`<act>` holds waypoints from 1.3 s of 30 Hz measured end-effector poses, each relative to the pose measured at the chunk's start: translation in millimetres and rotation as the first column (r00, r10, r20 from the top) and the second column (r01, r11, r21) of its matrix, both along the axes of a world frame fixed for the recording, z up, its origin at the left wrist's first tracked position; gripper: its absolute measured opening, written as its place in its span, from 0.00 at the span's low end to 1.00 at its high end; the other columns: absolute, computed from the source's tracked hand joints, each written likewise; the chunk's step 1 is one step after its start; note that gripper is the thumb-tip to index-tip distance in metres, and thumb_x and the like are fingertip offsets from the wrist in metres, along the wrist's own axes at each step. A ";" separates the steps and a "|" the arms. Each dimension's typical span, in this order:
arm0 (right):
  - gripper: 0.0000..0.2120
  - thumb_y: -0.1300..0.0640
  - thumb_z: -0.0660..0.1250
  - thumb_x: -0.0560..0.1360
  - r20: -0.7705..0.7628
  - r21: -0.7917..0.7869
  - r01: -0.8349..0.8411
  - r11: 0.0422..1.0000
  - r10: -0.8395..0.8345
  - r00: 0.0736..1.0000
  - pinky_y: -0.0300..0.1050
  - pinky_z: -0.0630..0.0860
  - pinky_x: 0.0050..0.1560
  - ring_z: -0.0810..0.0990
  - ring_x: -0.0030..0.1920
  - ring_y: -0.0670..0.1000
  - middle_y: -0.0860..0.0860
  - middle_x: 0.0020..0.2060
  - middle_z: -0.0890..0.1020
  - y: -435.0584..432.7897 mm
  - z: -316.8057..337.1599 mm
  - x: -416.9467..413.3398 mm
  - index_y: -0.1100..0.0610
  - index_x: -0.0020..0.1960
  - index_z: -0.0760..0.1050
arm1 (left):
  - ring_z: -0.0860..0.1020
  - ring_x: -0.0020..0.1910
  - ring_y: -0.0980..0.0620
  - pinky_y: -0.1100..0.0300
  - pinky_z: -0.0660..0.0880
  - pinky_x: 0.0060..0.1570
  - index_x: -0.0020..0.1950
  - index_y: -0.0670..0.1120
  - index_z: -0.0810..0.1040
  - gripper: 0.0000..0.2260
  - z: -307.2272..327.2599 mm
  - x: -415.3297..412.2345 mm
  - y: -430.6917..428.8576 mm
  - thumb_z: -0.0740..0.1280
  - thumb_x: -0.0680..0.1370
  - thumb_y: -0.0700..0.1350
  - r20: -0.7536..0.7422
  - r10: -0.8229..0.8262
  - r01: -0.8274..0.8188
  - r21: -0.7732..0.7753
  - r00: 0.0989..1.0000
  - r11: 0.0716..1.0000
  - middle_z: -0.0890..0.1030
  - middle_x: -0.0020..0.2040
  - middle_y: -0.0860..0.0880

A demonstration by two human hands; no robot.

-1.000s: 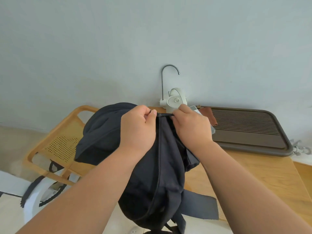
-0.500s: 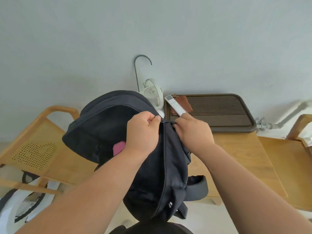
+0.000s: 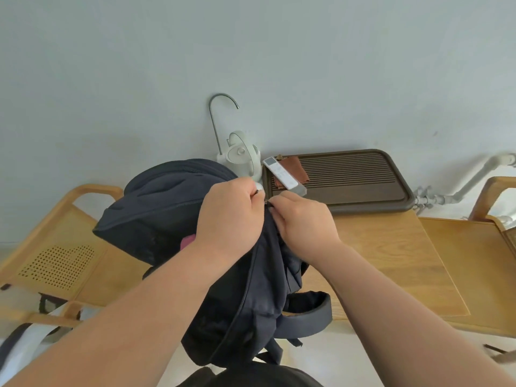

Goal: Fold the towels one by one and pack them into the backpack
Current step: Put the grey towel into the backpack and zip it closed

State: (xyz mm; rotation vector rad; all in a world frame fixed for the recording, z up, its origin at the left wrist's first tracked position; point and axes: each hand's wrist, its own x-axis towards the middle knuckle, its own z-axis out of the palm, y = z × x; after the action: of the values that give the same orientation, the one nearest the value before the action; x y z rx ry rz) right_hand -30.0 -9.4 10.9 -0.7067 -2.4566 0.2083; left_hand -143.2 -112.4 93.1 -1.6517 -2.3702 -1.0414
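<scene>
The dark backpack [image 3: 167,213] sat mid-frame before the wooden table [image 3: 391,261], and the left hand [image 3: 229,216] and right hand [image 3: 304,224] met at its top, each pinching the zip line. Pink cloth [image 3: 186,243], probably a towel, showed in the opening at centre left; with no loose towels visible, packing seemed nearly done, the zip left to close

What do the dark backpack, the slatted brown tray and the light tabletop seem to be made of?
Dark backpack: soft matte woven fabric, judging by its folds. Slatted brown tray: smooth, dull, ribbed; plastic or stained wood, hard to tell. Light tabletop: wood or veneer, with visible grain, satin finish.
</scene>
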 end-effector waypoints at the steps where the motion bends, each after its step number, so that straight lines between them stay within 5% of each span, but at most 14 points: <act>1: 0.17 0.48 0.53 0.81 0.015 0.004 0.021 1.000 -0.022 1.000 0.51 0.75 0.29 0.78 0.34 0.55 0.48 0.39 0.78 0.8 0.9 -1.3 0.54 0.48 0.78 | 0.63 0.24 0.52 0.55 0.63 0.25 0.28 0.50 0.60 0.23 -1.9 -1.1 -2.1 0.69 0.78 0.41 0.003 0.023 -0.023 0.010 1.000 1.000 0.63 0.23 0.52; 4: 0.19 0.46 0.51 0.81 0.049 0.007 0.042 0.999 -0.042 0.998 0.50 0.75 0.29 0.78 0.34 0.54 0.47 0.40 0.79 3.0 1.5 -4.5 0.53 0.49 0.78 | 0.70 0.28 0.46 0.46 0.72 0.33 0.31 0.41 0.70 0.18 -10.0 -4.3 -4.9 0.69 0.79 0.43 0.101 0.109 -0.113 0.038 0.989 0.993 0.71 0.26 0.46; 9: 0.20 0.46 0.49 0.81 0.119 -0.010 0.021 1.000 -0.020 0.993 0.51 0.76 0.32 0.78 0.37 0.54 0.46 0.42 0.78 11.1 0.4 -4.7 0.53 0.49 0.77 | 0.74 0.29 0.51 0.48 0.77 0.37 0.35 0.43 0.78 0.13 -29.1 -0.1 -3.9 0.69 0.79 0.45 0.417 0.189 -0.223 0.033 0.889 0.974 0.78 0.28 0.49; 14: 0.12 0.51 0.56 0.82 0.062 -0.141 0.011 0.990 -0.002 0.998 0.52 0.78 0.38 0.79 0.40 0.54 0.48 0.47 0.78 1.8 -10.2 5.1 0.53 0.56 0.77 | 0.78 0.35 0.57 0.60 0.76 0.38 0.41 0.49 0.79 0.09 -56.5 19.1 -14.0 0.67 0.81 0.48 0.544 0.198 -0.204 -0.051 0.816 0.978 0.81 0.33 0.52; 18: 0.16 0.49 0.53 0.80 -0.017 -0.150 0.123 0.981 -0.126 0.992 0.48 0.75 0.32 0.78 0.35 0.53 0.47 0.43 0.79 -10.3 -18.9 4.1 0.52 0.55 0.78 | 0.79 0.41 0.59 0.63 0.75 0.42 0.47 0.52 0.80 0.06 -69.8 32.8 -15.3 0.65 0.82 0.50 0.650 0.191 -0.167 -0.099 0.736 0.981 0.81 0.39 0.55; 23: 0.10 0.53 0.59 0.78 -0.034 -0.154 0.257 0.954 -0.265 0.964 0.42 0.63 0.26 0.75 0.30 0.52 0.47 0.35 0.77 -15.6 -27.5 -5.3 0.53 0.48 0.78 | 0.75 0.33 0.55 0.61 0.70 0.36 0.44 0.51 0.76 0.06 -71.8 33.0 -7.9 0.66 0.81 0.48 0.543 0.154 -0.063 -0.182 0.825 0.981 0.76 0.32 0.54; 28: 0.16 0.50 0.53 0.79 -0.092 -0.160 0.235 0.959 -0.251 0.964 0.46 0.70 0.25 0.75 0.31 0.54 0.48 0.37 0.76 -17.0 -27.5 -5.8 0.54 0.49 0.78 | 0.71 0.31 0.55 0.60 0.64 0.33 0.37 0.49 0.71 0.13 -53.8 7.3 -1.7 0.65 0.81 0.45 0.296 0.066 -0.010 -0.188 0.953 0.982 0.72 0.30 0.53; 33: 0.12 0.52 0.58 0.81 -0.154 -0.167 0.062 0.984 -0.088 0.984 0.47 0.74 0.30 0.75 0.37 0.51 0.47 0.40 0.75 -14.5 -23.0 -0.6 0.54 0.53 0.79 | 0.72 0.30 0.50 0.51 0.70 0.33 0.35 0.45 0.71 0.14 -14.8 -19.7 -3.5 0.65 0.80 0.45 0.035 -0.104 0.109 -0.215 0.994 0.971 0.71 0.29 0.51; 39: 0.06 0.57 0.61 0.81 -0.190 -0.173 -0.097 0.980 0.064 0.980 0.50 0.74 0.37 0.75 0.41 0.52 0.49 0.41 0.77 -21.8 -1.9 -13.8 0.57 0.51 0.76 | 0.69 0.31 0.47 0.45 0.70 0.36 0.36 0.41 0.70 0.14 0.2 -32.7 -15.2 0.65 0.79 0.43 0.061 -0.097 0.107 -0.197 0.993 0.975 0.70 0.28 0.48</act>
State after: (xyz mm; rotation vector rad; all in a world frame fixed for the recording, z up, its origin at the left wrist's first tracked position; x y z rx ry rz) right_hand -43.8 -31.2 8.9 -0.6328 -2.3103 0.5118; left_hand -175.9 -127.6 93.2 -1.8526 -2.5206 -0.8952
